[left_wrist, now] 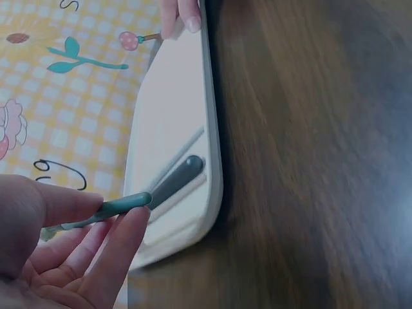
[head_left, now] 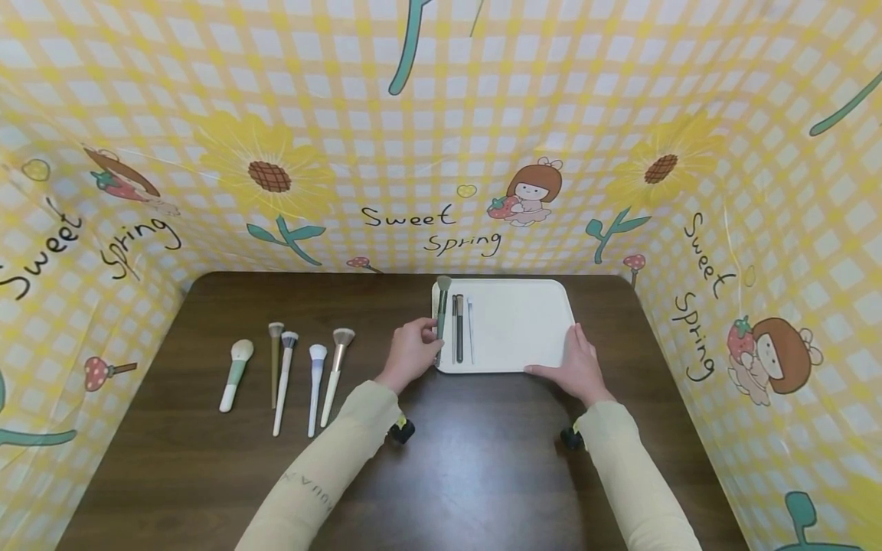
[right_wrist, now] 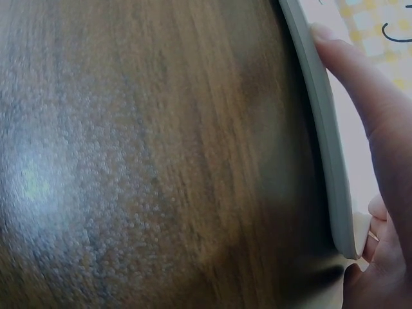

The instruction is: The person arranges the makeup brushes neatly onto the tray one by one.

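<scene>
My left hand pinches a green-handled makeup brush between thumb and fingers, above the tray's left side. Its bristle end points to the back. In the left wrist view the rounded tip of the green handle shows between the fingertips. The white tray has rounded corners. On its left part lie two slim dark brushes and a thin pale one, side by side. My right hand grips the tray's near right corner, thumb on the front rim and fingers along the right side.
Left of the tray, several makeup brushes lie apart on the dark wooden table: a green-and-white one, a brown-handled one and white-handled ones. A yellow checked cloth surrounds the table's back and sides.
</scene>
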The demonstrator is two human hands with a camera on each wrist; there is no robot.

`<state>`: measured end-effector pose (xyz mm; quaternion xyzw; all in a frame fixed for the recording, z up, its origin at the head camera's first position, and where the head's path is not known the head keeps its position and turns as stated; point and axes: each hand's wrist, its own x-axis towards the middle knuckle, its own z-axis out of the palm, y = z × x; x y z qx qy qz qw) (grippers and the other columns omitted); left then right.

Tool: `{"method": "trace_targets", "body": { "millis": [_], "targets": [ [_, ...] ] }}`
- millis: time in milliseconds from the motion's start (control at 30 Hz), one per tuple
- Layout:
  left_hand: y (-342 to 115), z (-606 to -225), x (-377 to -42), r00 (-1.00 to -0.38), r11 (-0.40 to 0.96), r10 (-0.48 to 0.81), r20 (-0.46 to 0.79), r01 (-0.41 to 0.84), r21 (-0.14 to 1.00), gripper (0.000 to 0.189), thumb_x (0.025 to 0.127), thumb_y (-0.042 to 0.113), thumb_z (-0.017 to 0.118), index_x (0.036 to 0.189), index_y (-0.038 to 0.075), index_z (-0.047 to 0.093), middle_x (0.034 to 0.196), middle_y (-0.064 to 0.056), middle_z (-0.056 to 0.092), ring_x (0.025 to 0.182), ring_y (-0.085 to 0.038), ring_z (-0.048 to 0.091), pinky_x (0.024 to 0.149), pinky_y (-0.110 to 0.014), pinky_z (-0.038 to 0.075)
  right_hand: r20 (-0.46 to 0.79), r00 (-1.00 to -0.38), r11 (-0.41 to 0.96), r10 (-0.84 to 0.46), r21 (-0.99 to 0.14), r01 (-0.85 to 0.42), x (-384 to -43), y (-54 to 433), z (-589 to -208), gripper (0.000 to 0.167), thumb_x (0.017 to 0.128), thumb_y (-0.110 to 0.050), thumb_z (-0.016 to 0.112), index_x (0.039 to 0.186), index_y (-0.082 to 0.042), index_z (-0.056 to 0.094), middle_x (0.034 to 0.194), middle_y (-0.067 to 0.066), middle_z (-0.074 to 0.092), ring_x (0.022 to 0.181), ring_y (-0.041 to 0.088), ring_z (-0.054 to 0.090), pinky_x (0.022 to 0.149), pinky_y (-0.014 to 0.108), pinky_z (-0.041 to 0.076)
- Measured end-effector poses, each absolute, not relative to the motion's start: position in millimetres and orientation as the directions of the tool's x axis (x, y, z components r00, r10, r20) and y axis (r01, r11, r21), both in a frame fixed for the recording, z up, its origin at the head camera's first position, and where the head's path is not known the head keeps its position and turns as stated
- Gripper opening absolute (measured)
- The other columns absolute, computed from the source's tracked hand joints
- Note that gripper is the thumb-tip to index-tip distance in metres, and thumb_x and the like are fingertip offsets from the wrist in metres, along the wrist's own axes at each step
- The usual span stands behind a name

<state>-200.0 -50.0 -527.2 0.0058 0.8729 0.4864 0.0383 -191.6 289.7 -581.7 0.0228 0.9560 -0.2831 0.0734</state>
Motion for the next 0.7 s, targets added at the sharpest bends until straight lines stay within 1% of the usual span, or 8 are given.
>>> {"method": "trace_targets", "body": {
  "millis": [67, 100, 267, 367, 533, 700],
  "targets": [
    [-44, -527, -201, -0.997, 0.492, 0.043, -0.067, -0.037, 0.87, 0.038, 0.091, 0.003, 0.074, 0.128, -0.004, 0.065, 0.093, -0.013, 0.071, 0.077, -0.021, 0.067, 0.058, -0.029, 0.058, -0.152, -0.988, 0.839, 0.0, -0.538, 0.083, -192, 290, -582, 0.151, 0.064, -0.081, 0.077, 0.158, 0.007, -0.001, 0.166, 0.028, -0.002, 0.149, 0.049, 0.008, 0.116, 0.059, 0.021],
    [-42, -528, -202, -0.997, 0.477, 0.042, -0.067, -0.039, 0.878, 0.039, 0.091, 0.002, 0.073, 0.128, -0.004, 0.065, 0.093, -0.013, 0.071, 0.077, -0.021, 0.068, 0.058, -0.028, 0.058, -0.151, -0.989, 0.84, -0.002, -0.537, 0.081, -192, 290, -583, 0.151, 0.064, -0.081, 0.076, 0.158, 0.008, -0.001, 0.166, 0.028, -0.002, 0.149, 0.049, 0.008, 0.116, 0.059, 0.02],
    [-29, -525, -204, -0.996, 0.405, 0.058, -0.069, -0.04, 0.914, 0.038, 0.09, -0.001, 0.072, 0.127, -0.006, 0.064, 0.093, -0.014, 0.069, 0.07, -0.021, 0.07, 0.056, -0.028, 0.058, -0.144, -0.99, 0.841, -0.006, -0.535, 0.073, -193, 291, -584, 0.151, 0.064, -0.082, 0.075, 0.158, 0.008, 0.0, 0.166, 0.028, -0.002, 0.149, 0.049, 0.008, 0.117, 0.059, 0.02],
    [-22, -522, -206, -0.995, 0.396, 0.069, -0.075, -0.042, 0.917, 0.039, 0.09, -0.001, 0.072, 0.128, -0.006, 0.064, 0.094, -0.014, 0.069, 0.067, -0.021, 0.07, 0.057, -0.028, 0.058, -0.141, -0.99, 0.843, -0.008, -0.534, 0.069, -193, 290, -584, 0.15, 0.064, -0.081, 0.076, 0.158, 0.008, 0.0, 0.166, 0.028, -0.001, 0.149, 0.049, 0.008, 0.117, 0.059, 0.021],
    [-13, -522, -211, -0.997, 0.422, 0.052, -0.062, -0.034, 0.906, 0.04, 0.089, -0.001, 0.074, 0.127, -0.007, 0.064, 0.09, -0.011, 0.07, 0.064, -0.017, 0.068, 0.057, -0.028, 0.057, -0.142, -0.99, 0.842, -0.006, -0.535, 0.071, -193, 290, -584, 0.149, 0.065, -0.079, 0.077, 0.158, 0.008, 0.0, 0.165, 0.028, -0.002, 0.149, 0.05, 0.009, 0.116, 0.059, 0.02],
    [-4, -522, -216, -0.995, 0.411, 0.052, -0.079, -0.051, 0.91, 0.047, 0.089, -0.001, 0.073, 0.134, -0.005, 0.06, 0.091, -0.013, 0.071, 0.062, -0.018, 0.069, 0.058, -0.028, 0.057, -0.141, -0.99, 0.844, -0.004, -0.532, 0.073, -194, 291, -585, 0.15, 0.065, -0.081, 0.076, 0.158, 0.008, -0.001, 0.166, 0.028, -0.002, 0.149, 0.049, 0.008, 0.117, 0.059, 0.02]
  ]
}}
